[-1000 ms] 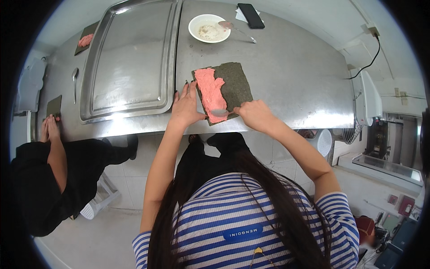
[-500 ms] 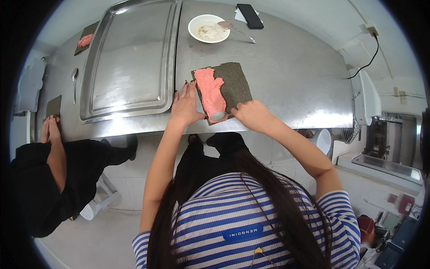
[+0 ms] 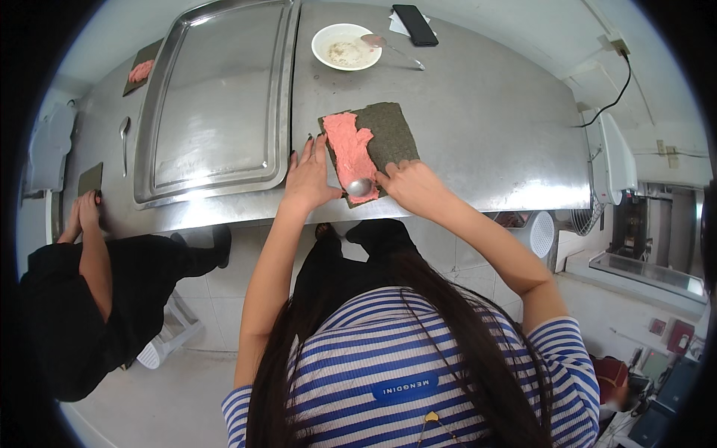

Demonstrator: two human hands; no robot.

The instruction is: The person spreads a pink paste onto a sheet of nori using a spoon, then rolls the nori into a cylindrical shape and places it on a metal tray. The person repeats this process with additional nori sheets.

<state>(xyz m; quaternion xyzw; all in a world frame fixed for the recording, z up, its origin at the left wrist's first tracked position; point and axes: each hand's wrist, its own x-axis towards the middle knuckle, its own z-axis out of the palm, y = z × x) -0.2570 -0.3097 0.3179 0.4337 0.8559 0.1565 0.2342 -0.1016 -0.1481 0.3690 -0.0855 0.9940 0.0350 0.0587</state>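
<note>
A dark green nori sheet [image 3: 394, 134] lies on the steel table in front of me. Pink meat paste [image 3: 346, 146] covers its left part in a long, uneven strip. My right hand [image 3: 415, 187] is closed round a spoon's handle, which the fingers mostly hide. The spoon's bowl [image 3: 359, 187] rests on the paste near the strip's close end. With its fingers stretched out, my left hand [image 3: 308, 179] lies along the sheet's left edge, the thumb pointing at the near corner.
A large steel tray [image 3: 287, 97] stands to the left. Further back are a white bowl [image 3: 319, 54] with a spoon [image 3: 403, 57] on its rim, and a black phone [image 3: 415, 25]. At far left, a co-worker's hands [image 3: 84, 216] touch another nori sheet [image 3: 90, 180], near a loose spoon [image 3: 125, 145].
The spoon's bowl has moved slightly away from me and left over the paste, my right hand shifting with it. My left hand stays in place. The co-worker's hands have shifted slightly.
</note>
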